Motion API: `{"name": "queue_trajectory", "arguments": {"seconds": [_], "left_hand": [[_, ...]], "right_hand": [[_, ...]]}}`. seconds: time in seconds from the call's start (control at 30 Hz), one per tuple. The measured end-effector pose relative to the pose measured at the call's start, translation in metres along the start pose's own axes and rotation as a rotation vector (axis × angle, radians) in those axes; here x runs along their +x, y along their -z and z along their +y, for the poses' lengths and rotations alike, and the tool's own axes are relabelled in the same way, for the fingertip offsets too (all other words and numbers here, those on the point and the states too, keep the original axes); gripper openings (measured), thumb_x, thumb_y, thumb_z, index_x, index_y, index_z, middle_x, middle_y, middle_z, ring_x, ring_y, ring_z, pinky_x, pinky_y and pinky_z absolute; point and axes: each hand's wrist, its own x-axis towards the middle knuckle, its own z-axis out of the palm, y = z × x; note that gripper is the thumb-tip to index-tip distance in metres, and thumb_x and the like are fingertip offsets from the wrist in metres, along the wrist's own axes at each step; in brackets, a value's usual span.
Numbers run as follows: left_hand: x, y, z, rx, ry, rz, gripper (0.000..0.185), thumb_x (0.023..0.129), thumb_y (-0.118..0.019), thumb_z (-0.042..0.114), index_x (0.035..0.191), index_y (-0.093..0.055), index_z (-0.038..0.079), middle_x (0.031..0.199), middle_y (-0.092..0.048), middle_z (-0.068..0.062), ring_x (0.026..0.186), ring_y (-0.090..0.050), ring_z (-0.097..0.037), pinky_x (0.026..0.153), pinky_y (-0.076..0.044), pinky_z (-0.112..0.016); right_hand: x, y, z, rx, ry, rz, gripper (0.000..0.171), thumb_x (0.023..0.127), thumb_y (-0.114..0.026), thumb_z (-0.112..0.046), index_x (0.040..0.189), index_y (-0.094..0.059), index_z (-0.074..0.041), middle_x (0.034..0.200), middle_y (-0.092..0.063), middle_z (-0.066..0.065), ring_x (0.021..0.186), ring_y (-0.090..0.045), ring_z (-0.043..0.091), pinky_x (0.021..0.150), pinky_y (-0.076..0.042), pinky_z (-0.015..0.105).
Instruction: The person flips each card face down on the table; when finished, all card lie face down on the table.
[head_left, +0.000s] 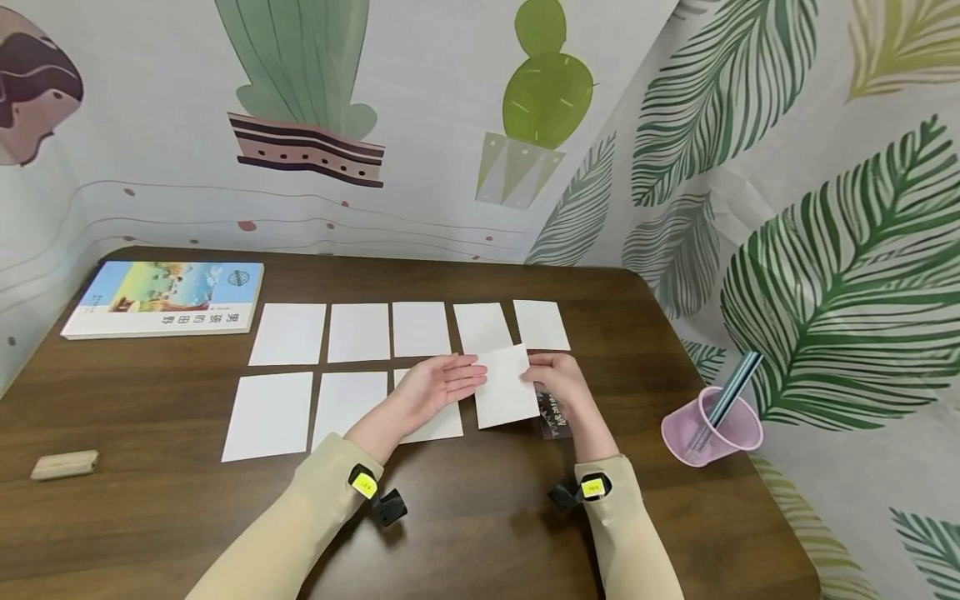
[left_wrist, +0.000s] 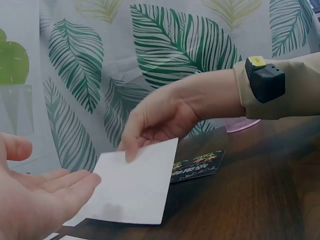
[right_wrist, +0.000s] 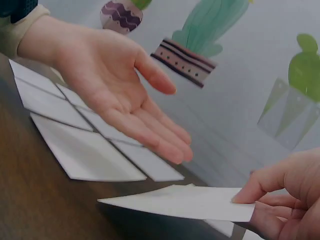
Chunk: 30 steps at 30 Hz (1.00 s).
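My right hand (head_left: 561, 379) pinches a white square card (head_left: 504, 392) at its right edge, thumb on top. The right wrist view shows this card (right_wrist: 175, 204) held nearly flat, above the table. My left hand (head_left: 438, 392) is palm up with its fingers straight, fingertips by the card's left edge. From the right wrist, the left hand (right_wrist: 115, 85) appears apart from the card and holds nothing. A dark printed card (left_wrist: 200, 165) lies on the table beyond the held one, partly covered by it and by my right hand in the head view.
Several white cards (head_left: 282, 415) lie in two rows on the brown table (head_left: 465, 533). A book (head_left: 165, 300) lies at the back left, with a small beige block (head_left: 64, 465) nearer. At the right edge a pink cup (head_left: 678, 433) holds pens (head_left: 735, 387). Patterned cloth hangs behind.
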Motion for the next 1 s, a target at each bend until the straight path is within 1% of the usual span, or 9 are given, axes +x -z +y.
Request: {"name": "queue_trajectory", "arguments": {"seconds": [0.1,0.23,0.3,0.43,0.53,0.67,0.8,0.9,1.0], "left_hand": [[0.002,0.001,-0.003,0.016,0.019,0.011,0.052,0.106,-0.021,0.016,0.147,-0.022,-0.016,0.151,-0.028,-0.037,0.142,-0.030,-0.045,0.121,-0.026,-0.045],[0.005,0.001,-0.008,0.046,0.040,0.022,0.052,0.106,-0.021,0.016,0.147,-0.022,-0.017,0.150,-0.028,-0.038,0.143,-0.029,-0.045,0.121,-0.025,-0.046],[0.006,0.001,-0.010,0.065,0.048,0.026,0.053,0.106,-0.021,0.017,0.146,-0.021,-0.018,0.150,-0.028,-0.039,0.143,-0.028,-0.045,0.121,-0.025,-0.046],[0.008,0.001,-0.013,0.086,0.065,0.049,0.053,0.106,-0.023,0.017,0.144,-0.023,-0.019,0.149,-0.029,-0.039,0.143,-0.029,-0.045,0.121,-0.025,-0.047],[0.009,0.001,-0.015,0.102,0.074,0.062,0.052,0.105,-0.023,0.015,0.143,-0.025,-0.020,0.148,-0.030,-0.040,0.142,-0.030,-0.045,0.121,-0.026,-0.047],[0.010,0.001,-0.018,0.110,0.078,0.063,0.052,0.105,-0.022,0.014,0.143,-0.024,-0.020,0.148,-0.029,-0.040,0.142,-0.029,-0.046,0.121,-0.025,-0.048],[0.010,0.002,-0.019,0.115,0.077,0.057,0.052,0.104,-0.021,0.013,0.143,-0.023,-0.021,0.149,-0.028,-0.040,0.142,-0.028,-0.047,0.121,-0.024,-0.048],[0.010,0.002,-0.019,0.125,0.079,0.056,0.051,0.104,-0.021,0.013,0.143,-0.023,-0.021,0.148,-0.029,-0.040,0.142,-0.028,-0.047,0.121,-0.024,-0.048],[0.011,0.003,-0.019,0.130,0.079,0.059,0.051,0.104,-0.021,0.013,0.143,-0.023,-0.021,0.148,-0.029,-0.040,0.142,-0.029,-0.046,0.121,-0.024,-0.048]], "right_hand": [[0.004,-0.001,0.008,-0.003,-0.022,-0.024,0.043,0.081,-0.064,0.003,0.121,-0.059,0.017,0.116,-0.065,0.030,0.085,-0.067,0.015,0.077,-0.058,0.024],[0.007,-0.003,0.013,-0.040,-0.030,-0.042,0.043,0.083,-0.064,0.002,0.122,-0.058,0.016,0.119,-0.063,0.031,0.093,-0.067,0.020,0.086,-0.059,0.032],[0.008,-0.004,0.014,-0.058,-0.035,-0.043,0.042,0.083,-0.065,0.002,0.122,-0.058,0.015,0.120,-0.063,0.030,0.094,-0.067,0.021,0.087,-0.059,0.033],[0.008,-0.005,0.017,-0.079,-0.027,-0.049,0.041,0.083,-0.065,0.003,0.121,-0.059,0.017,0.120,-0.063,0.031,0.092,-0.067,0.020,0.084,-0.059,0.030],[0.006,-0.006,0.017,-0.096,-0.026,-0.049,0.039,0.082,-0.065,0.004,0.119,-0.060,0.017,0.117,-0.064,0.031,0.088,-0.066,0.018,0.079,-0.058,0.027],[0.005,-0.005,0.015,-0.146,-0.023,-0.047,0.038,0.082,-0.067,0.005,0.118,-0.061,0.016,0.116,-0.066,0.031,0.086,-0.067,0.019,0.078,-0.061,0.032],[0.004,-0.005,0.015,-0.190,-0.027,-0.050,0.039,0.084,-0.069,0.003,0.120,-0.061,0.014,0.117,-0.065,0.031,0.092,-0.070,0.025,0.079,-0.061,0.038],[0.003,-0.004,0.015,-0.212,-0.031,-0.042,0.039,0.084,-0.071,0.001,0.119,-0.062,0.012,0.117,-0.066,0.029,0.093,-0.070,0.027,0.079,-0.062,0.038],[0.003,-0.004,0.015,-0.225,-0.020,-0.018,0.037,0.082,-0.073,0.000,0.115,-0.065,0.011,0.112,-0.068,0.028,0.088,-0.071,0.024,0.076,-0.062,0.036]]}}
